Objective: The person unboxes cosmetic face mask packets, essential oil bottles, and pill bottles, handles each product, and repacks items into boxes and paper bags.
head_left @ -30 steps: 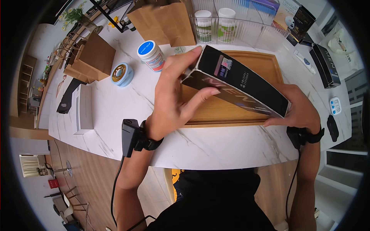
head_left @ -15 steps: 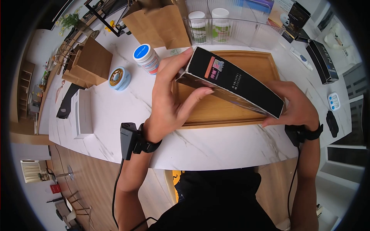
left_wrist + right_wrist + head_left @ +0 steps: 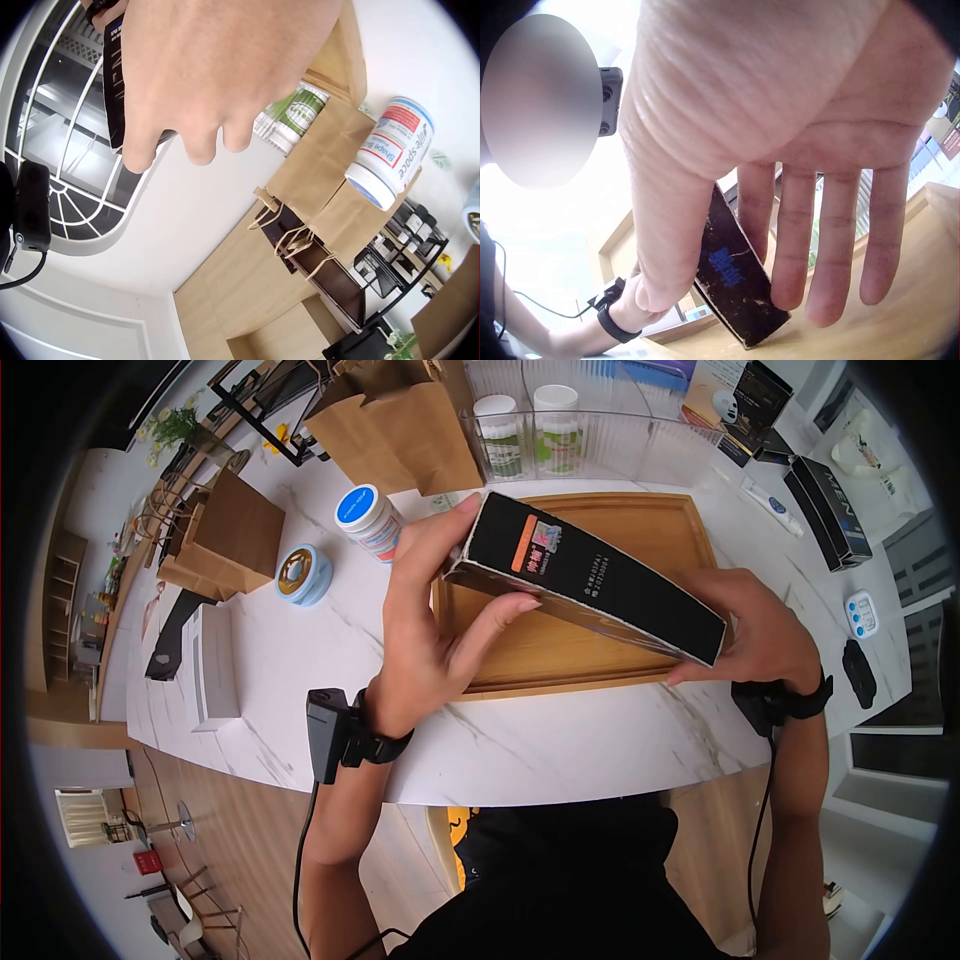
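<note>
In the head view a black box [image 3: 600,580] with white edges hangs over the wooden tray [image 3: 560,665], slanting down to the right. A side with an orange-and-pink label and small white print faces up. My left hand [image 3: 425,620] grips its upper left end, thumb along the near face and fingers over the far side. At the lower right end my right hand [image 3: 765,630] pinches it between thumb and fingers. Blue characters mark the box end [image 3: 735,274] in the right wrist view, where several fingers extend past it. In the left wrist view the back of my left hand covers most of the box.
A blue-lidded white jar [image 3: 368,520] and a light-blue tub [image 3: 303,574] stand left of the tray. Brown paper bags [image 3: 395,435] and a clear organizer [image 3: 600,455] with white bottles are behind. Another black box [image 3: 828,510], a white pen-like stick [image 3: 772,506] and a small timer [image 3: 860,614] lie right.
The box has rolled slightly, so its labelled side faces up more and the lettering on its near face has slipped from sight. Both hands keep their hold. The head view has shifted a little.
</note>
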Demonstrator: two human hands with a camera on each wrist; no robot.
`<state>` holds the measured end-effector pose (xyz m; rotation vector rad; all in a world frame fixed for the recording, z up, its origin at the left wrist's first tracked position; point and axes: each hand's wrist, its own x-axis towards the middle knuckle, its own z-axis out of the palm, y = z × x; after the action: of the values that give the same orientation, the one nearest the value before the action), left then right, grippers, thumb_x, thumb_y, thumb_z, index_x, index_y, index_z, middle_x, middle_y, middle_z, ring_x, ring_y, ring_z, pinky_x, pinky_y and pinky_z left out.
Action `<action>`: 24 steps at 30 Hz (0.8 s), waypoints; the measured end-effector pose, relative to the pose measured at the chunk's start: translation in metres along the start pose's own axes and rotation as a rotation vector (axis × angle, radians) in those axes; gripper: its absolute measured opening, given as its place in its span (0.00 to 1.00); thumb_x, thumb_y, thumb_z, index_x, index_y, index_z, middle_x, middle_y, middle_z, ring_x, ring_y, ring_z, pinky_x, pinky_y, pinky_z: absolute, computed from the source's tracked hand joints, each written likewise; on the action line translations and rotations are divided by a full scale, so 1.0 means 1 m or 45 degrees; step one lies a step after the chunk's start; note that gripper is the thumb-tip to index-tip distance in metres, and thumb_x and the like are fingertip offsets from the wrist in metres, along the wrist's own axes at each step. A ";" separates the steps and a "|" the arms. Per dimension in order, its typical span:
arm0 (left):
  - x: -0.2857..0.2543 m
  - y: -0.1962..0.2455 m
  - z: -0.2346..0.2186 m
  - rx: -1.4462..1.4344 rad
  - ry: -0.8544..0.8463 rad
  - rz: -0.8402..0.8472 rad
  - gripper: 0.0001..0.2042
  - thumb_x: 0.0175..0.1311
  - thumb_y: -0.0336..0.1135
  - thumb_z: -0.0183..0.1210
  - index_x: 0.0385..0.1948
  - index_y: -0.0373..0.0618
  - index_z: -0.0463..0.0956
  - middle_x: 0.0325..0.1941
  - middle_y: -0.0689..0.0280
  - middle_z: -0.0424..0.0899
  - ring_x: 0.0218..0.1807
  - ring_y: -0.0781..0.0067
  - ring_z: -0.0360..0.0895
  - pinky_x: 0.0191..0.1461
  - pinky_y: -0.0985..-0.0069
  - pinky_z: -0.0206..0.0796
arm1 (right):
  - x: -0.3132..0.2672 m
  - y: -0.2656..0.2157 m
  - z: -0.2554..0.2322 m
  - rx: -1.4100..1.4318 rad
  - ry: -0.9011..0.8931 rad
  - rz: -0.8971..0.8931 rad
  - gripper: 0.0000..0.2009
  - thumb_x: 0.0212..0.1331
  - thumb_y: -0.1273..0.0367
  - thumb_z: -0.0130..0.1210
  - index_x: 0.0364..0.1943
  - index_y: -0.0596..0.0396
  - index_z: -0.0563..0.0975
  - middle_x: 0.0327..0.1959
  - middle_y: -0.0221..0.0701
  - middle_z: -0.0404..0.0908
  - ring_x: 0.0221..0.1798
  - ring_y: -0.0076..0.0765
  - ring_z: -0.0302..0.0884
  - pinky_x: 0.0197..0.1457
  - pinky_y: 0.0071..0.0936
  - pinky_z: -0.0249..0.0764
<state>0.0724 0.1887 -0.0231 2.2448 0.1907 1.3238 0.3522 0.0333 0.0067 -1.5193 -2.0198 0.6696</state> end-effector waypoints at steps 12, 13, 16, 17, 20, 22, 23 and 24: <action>0.000 0.001 0.000 -0.008 0.012 0.019 0.38 0.54 0.27 0.73 0.67 0.40 0.62 0.58 0.55 0.74 0.55 0.64 0.73 0.58 0.72 0.66 | 0.001 -0.005 0.001 0.038 0.006 0.065 0.33 0.35 0.55 0.80 0.41 0.65 0.79 0.30 0.43 0.80 0.32 0.44 0.80 0.40 0.32 0.71; 0.000 0.001 0.000 -0.015 0.005 0.002 0.38 0.54 0.27 0.73 0.67 0.40 0.62 0.58 0.55 0.74 0.55 0.64 0.74 0.59 0.72 0.66 | 0.001 -0.006 0.000 0.038 0.006 0.066 0.33 0.35 0.55 0.80 0.41 0.65 0.79 0.30 0.43 0.80 0.32 0.44 0.80 0.40 0.32 0.71; 0.000 0.003 0.000 -0.020 -0.004 -0.032 0.39 0.53 0.26 0.73 0.68 0.39 0.61 0.58 0.55 0.74 0.57 0.64 0.74 0.62 0.71 0.66 | 0.001 -0.008 -0.001 -0.065 0.026 -0.009 0.31 0.42 0.56 0.77 0.44 0.65 0.80 0.30 0.42 0.81 0.34 0.41 0.81 0.38 0.29 0.73; 0.001 0.004 -0.001 -0.014 -0.011 -0.049 0.40 0.53 0.26 0.73 0.69 0.40 0.59 0.58 0.55 0.74 0.58 0.64 0.74 0.63 0.71 0.66 | 0.001 -0.010 0.000 -0.050 0.141 -0.058 0.29 0.44 0.58 0.76 0.46 0.65 0.79 0.29 0.41 0.81 0.34 0.37 0.82 0.39 0.26 0.73; 0.003 0.008 0.000 -0.156 0.089 -0.218 0.43 0.53 0.25 0.73 0.71 0.40 0.55 0.59 0.54 0.74 0.59 0.63 0.75 0.65 0.69 0.68 | -0.004 -0.012 0.008 0.068 0.357 -0.041 0.27 0.50 0.64 0.73 0.51 0.65 0.76 0.32 0.37 0.82 0.38 0.31 0.82 0.43 0.23 0.75; 0.007 0.011 -0.002 -0.218 0.151 -0.267 0.45 0.53 0.24 0.73 0.72 0.41 0.53 0.59 0.53 0.73 0.60 0.62 0.75 0.63 0.68 0.69 | -0.003 -0.011 0.010 0.160 0.462 0.028 0.26 0.52 0.67 0.71 0.54 0.64 0.75 0.35 0.35 0.82 0.42 0.28 0.82 0.45 0.22 0.76; 0.010 0.012 -0.001 -0.285 0.216 -0.312 0.46 0.52 0.23 0.73 0.72 0.41 0.51 0.59 0.52 0.73 0.61 0.61 0.75 0.62 0.67 0.71 | 0.002 -0.013 0.008 0.408 0.428 0.092 0.27 0.54 0.69 0.70 0.56 0.64 0.72 0.40 0.34 0.81 0.46 0.26 0.80 0.47 0.22 0.77; 0.011 0.014 -0.001 -0.382 0.230 -0.384 0.44 0.55 0.23 0.71 0.72 0.39 0.50 0.59 0.50 0.74 0.60 0.61 0.76 0.60 0.67 0.73 | 0.004 -0.015 0.009 0.661 0.392 0.160 0.28 0.56 0.71 0.68 0.59 0.63 0.70 0.45 0.32 0.79 0.50 0.25 0.77 0.49 0.22 0.78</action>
<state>0.0750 0.1806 -0.0074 1.7702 0.3549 1.2934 0.3346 0.0331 0.0108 -1.3400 -1.3933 0.8685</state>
